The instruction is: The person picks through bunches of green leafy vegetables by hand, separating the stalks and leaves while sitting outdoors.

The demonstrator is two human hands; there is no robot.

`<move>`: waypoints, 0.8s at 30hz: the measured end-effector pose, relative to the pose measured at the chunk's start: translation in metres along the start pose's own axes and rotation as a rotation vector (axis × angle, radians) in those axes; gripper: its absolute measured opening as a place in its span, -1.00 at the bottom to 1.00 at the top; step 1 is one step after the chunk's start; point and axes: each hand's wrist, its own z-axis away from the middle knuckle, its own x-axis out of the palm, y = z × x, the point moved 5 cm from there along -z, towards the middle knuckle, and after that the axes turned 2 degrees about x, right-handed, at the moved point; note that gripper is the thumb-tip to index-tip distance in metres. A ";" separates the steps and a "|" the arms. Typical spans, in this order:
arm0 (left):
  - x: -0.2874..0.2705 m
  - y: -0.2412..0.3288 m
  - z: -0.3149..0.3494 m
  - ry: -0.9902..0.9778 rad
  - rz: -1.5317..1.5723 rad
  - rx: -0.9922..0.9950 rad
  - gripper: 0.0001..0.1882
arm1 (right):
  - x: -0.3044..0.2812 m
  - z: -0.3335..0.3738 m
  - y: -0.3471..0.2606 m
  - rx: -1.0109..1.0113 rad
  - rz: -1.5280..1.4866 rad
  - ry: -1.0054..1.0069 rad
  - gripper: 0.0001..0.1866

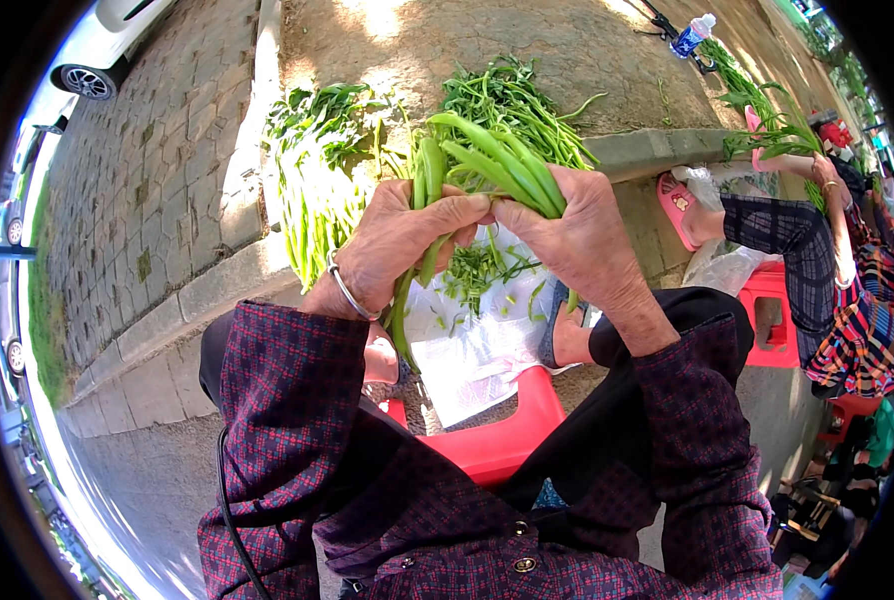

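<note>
Both my hands are raised side by side in the middle of the view. My left hand [392, 235] is closed round a few thick green vegetable stems, their lower ends hanging below it. Fatter green stems [502, 160] fan up and to the left out of my right hand [582, 230], which is closed on them. My thumb tips meet between the two bunches. Under my hands a white sheet [467, 370] lies on the ground, with chopped green bits [482, 270] scattered over it. Beyond, one heap of leafy greens [312, 200] lies at left and another [517, 105] at right.
A red plastic stool [492, 440] shows between my knees. A stone kerb [197, 290] runs past the heaps. At right, a person in pink sandals [679, 212] holds greens beside another red stool [770, 315]. A bottle [692, 37] stands farther off; a white car [107, 45] is far left.
</note>
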 end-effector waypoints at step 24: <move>-0.003 -0.004 0.001 -0.048 -0.274 0.029 -0.88 | 0.011 0.005 0.010 0.067 0.043 -0.257 -0.82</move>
